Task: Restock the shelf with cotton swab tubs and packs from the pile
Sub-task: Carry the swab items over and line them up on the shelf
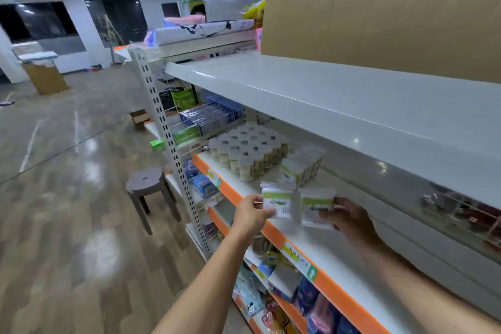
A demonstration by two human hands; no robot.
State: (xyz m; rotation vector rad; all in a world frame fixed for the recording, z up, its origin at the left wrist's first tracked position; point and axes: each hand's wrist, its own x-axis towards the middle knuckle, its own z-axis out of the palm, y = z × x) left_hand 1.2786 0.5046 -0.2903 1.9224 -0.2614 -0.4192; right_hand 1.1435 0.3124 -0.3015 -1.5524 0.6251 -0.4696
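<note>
Each hand — left hand (250, 213), right hand (349, 218) — grips a swab pack (278, 202) above the shelf (273, 233).

L hand (250, 211): arm fwd, fingers pinching | R hand (349, 218): arm fwd, fingers curled, gripping

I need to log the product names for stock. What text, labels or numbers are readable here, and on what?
None reads.
Pack in the left hand, green print and barcode: blurred.
Pack in the right hand, green print: blurred.
Shelf-edge price tags: too small.
Lower-shelf packaging: unreadable.
</note>
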